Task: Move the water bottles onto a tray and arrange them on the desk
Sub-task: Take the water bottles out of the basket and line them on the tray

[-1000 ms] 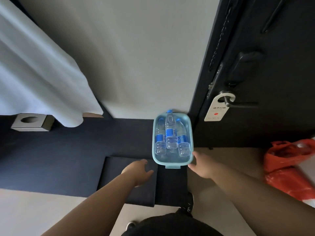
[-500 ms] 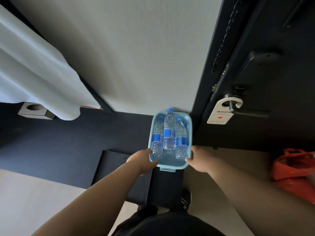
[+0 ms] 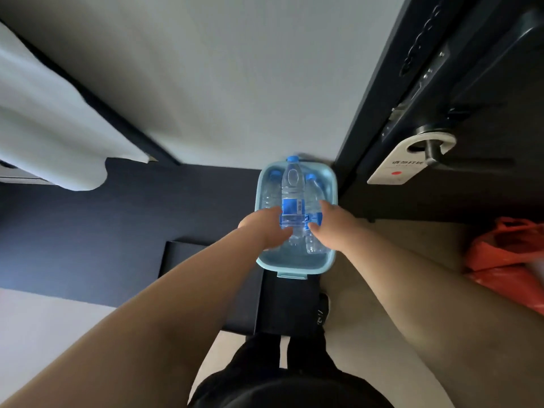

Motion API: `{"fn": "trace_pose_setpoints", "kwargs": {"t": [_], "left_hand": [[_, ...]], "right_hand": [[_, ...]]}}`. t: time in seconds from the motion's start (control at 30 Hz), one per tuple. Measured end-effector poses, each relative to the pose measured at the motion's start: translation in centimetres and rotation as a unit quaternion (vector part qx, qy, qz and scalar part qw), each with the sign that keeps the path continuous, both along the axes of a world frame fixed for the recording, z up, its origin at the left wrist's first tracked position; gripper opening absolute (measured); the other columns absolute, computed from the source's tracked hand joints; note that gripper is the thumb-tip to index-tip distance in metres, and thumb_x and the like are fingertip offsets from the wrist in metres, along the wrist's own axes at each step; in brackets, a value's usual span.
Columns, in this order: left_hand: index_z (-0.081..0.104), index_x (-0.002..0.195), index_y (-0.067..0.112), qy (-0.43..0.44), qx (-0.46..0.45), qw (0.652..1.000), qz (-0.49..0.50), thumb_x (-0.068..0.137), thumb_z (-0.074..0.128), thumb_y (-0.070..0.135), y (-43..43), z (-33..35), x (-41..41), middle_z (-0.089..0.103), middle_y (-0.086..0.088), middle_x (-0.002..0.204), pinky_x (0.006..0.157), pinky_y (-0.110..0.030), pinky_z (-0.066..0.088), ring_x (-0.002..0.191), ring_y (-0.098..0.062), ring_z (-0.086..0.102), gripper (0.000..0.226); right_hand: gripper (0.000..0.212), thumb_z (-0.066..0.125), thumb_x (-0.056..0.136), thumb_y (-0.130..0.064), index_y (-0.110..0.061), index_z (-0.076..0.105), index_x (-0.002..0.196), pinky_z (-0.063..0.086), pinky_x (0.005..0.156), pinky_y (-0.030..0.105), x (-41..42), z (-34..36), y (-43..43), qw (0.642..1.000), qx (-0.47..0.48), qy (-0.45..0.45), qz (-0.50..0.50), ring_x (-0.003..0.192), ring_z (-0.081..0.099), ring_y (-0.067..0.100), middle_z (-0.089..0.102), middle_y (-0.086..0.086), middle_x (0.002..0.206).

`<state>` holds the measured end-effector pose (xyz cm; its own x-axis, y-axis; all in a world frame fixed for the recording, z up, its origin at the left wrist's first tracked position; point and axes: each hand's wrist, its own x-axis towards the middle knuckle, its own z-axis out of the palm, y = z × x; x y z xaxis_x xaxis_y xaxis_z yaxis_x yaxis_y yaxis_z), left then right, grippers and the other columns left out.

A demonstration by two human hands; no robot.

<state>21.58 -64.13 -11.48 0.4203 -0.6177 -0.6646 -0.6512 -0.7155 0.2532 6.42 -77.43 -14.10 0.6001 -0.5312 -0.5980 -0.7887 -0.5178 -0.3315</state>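
Observation:
A light blue tray (image 3: 295, 265) stands on the dark desk (image 3: 147, 225), at its right end against the wall. Three clear water bottles with blue caps and labels lie in it side by side. The middle bottle (image 3: 292, 189) lies on top and is fully visible. My left hand (image 3: 265, 228) reaches into the tray and curls over the left bottle (image 3: 269, 189), hiding its lower half. My right hand (image 3: 332, 228) grips the right bottle (image 3: 312, 188), fingers above the label and thumb below it.
A black door (image 3: 485, 83) with a handle and a white door hanger (image 3: 403, 163) stands right of the tray. A red plastic bag (image 3: 509, 254) lies on the floor at right. A white cloth (image 3: 53, 136) hangs at left. A black box-like object (image 3: 212, 290) sits below the desk's front edge.
Both hands moved from the tray's near corners up into the tray and closed onto the outer bottles. The view came closer to the tray.

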Motion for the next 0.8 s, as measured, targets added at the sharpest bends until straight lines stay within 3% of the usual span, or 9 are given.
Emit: {"fn": "trace_pose_setpoints", "kwargs": {"t": [0.07,0.2,0.33,0.5,0.67,0.8], "left_hand": [[0.058,0.131,0.031,0.003,-0.007,1.0,-0.005,0.087,0.058,0.054,-1.3,-0.9,0.4,0.068,0.006,0.119,0.078,-0.036,0.052,0.105,-0.024,0.067,0.05],[0.064,0.105,0.032,0.003,-0.028,1.0,-0.001,0.084,0.055,0.052,-3.6,-2.2,1.1,0.068,0.007,0.092,0.062,-0.03,0.045,0.075,-0.017,0.063,0.03],[0.06,0.102,0.022,-0.016,-0.03,0.998,0.043,0.086,0.058,0.053,-5.0,-3.4,1.6,0.065,0.004,0.087,0.053,-0.028,0.042,0.065,-0.015,0.062,0.035],[0.053,0.129,0.008,-0.036,-0.045,0.993,0.102,0.087,0.065,0.062,-6.5,-4.7,1.3,0.06,-0.009,0.123,0.074,-0.04,0.052,0.101,-0.032,0.066,0.069],[0.051,0.133,0.009,-0.02,-0.08,0.985,0.152,0.082,0.069,0.067,-7.8,-5.5,0.3,0.053,-0.009,0.133,0.08,-0.04,0.047,0.117,-0.031,0.059,0.079],[0.054,0.122,0.013,-0.014,-0.083,0.982,0.167,0.083,0.071,0.059,-8.0,-5.9,0.4,0.062,-0.001,0.106,0.062,-0.033,0.042,0.09,-0.024,0.063,0.063]], "right_hand": [[0.072,0.058,0.102,-0.048,-0.017,0.03,0.16,0.053,0.08,0.038,0.9,-0.5,-0.6,1.0,-0.006,0.002,-0.008,0.11,0.066,0.033,0.062,0.013,0.133],[0.058,0.058,0.102,-0.045,-0.014,0.041,0.148,0.049,0.066,0.035,1.9,-1.3,-1.5,0.999,0.0,0.028,-0.024,0.09,0.067,0.03,0.067,0.01,0.109],[0.056,0.057,0.102,-0.045,-0.01,0.044,0.144,0.045,0.068,0.036,3.0,-1.5,-2.0,0.998,-0.02,0.064,-0.021,0.088,0.062,0.031,0.067,0.015,0.118],[0.058,0.06,0.098,-0.041,-0.008,0.045,0.143,0.046,0.071,0.036,4.5,-1.9,-2.4,0.994,-0.038,0.101,-0.018,0.105,0.068,0.035,0.069,0.014,0.122],[0.08,0.06,0.098,-0.028,-0.001,0.019,0.161,0.049,0.08,0.04,5.7,-3.2,-0.5,0.984,-0.081,0.154,-0.04,0.123,0.064,0.035,0.059,0.016,0.142],[0.097,0.064,0.099,-0.029,-0.005,-0.002,0.166,0.053,0.087,0.038,5.2,-4.9,1.0,0.986,-0.032,0.101,-0.131,0.126,0.062,0.032,0.043,0.02,0.155]]}}
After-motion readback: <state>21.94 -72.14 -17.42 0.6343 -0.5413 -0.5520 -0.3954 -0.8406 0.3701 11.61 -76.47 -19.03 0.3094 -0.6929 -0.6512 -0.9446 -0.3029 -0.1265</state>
